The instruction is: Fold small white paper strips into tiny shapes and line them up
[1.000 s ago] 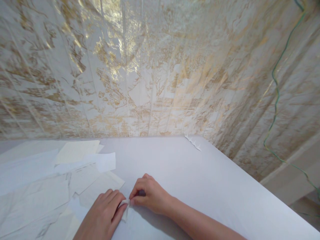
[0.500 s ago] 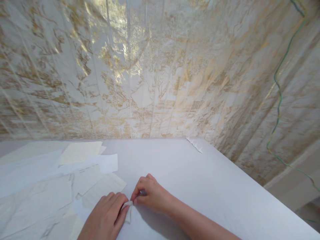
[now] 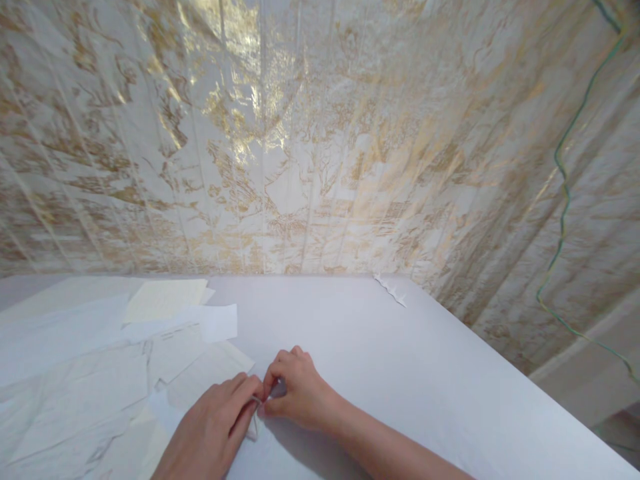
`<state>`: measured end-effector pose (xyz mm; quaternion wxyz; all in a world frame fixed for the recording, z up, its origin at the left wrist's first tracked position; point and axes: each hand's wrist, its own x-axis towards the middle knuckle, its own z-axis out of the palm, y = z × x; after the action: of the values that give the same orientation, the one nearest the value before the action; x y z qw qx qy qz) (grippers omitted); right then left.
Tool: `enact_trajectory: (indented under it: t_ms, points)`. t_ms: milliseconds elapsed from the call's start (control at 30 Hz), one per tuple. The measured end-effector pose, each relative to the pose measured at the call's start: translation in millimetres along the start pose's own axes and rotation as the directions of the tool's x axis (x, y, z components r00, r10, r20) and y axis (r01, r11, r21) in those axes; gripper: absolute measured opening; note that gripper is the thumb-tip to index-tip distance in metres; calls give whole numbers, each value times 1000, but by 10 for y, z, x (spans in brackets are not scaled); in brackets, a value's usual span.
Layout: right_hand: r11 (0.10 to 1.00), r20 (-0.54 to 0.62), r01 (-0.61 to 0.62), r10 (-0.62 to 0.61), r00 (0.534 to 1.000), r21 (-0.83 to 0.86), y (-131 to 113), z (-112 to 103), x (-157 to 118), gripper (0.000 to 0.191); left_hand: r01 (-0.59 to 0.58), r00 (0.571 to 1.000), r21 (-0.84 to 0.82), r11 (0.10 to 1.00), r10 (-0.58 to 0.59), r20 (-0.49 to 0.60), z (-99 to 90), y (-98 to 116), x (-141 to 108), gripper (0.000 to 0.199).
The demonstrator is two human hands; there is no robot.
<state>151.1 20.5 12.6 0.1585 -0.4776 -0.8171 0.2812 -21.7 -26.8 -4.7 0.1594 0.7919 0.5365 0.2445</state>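
Note:
Between my two hands is a small folded strip of white paper point(image 3: 253, 427), low in the middle of the head view. My left hand point(image 3: 216, 417) is closed on it from the left, thumb below and fingers above. From the right, my right hand point(image 3: 295, 387) pinches the upper end of the strip with thumb and index finger. The fingertips of both hands nearly meet there and cover much of the paper. One end of the strip sticks out below my left thumb.
Several loose white and cream paper sheets point(image 3: 80, 387) overlap on the left of the white table point(image 3: 340, 327). A torn, jagged paper scrap point(image 3: 391, 290) lies near the back edge. Behind stands a gold-patterned wall covering point(image 3: 300, 167); a green-yellow wire point(image 3: 561, 220) hangs at right.
My hands have drawn slightly closer together, and my left fingers now cover more of the paper strip. The view has shifted a little.

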Motion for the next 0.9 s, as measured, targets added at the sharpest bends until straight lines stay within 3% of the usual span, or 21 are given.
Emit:
enact_trajectory:
  t_ms: [167, 400, 600, 767, 900]
  points:
    - [997, 56, 4, 0, 998, -79, -44, 6, 46, 25, -9, 1000, -118, 993, 10, 8, -21, -50, -2, 23]
    - [967, 192, 89, -43, 980, -237, -128, -81, 261, 14, 111, 993, -291, 950, -114, 7, -33, -65, 3, 19]
    - [932, 277, 137, -41, 960, -337, -231, -142, 367, 13, 119, 992, -386, 915, -123, 16, -61, -86, 24, 23]
    - [940, 226, 129, -58, 972, -316, -177, -88, 340, 12, 94, 988, -301, 949, -127, -90, 2, -132, 22, 21]
    - [949, 183, 133, -82, 980, -287, -144, -56, 288, 14, 77, 990, -232, 970, -101, -94, -30, -75, 26, 25]
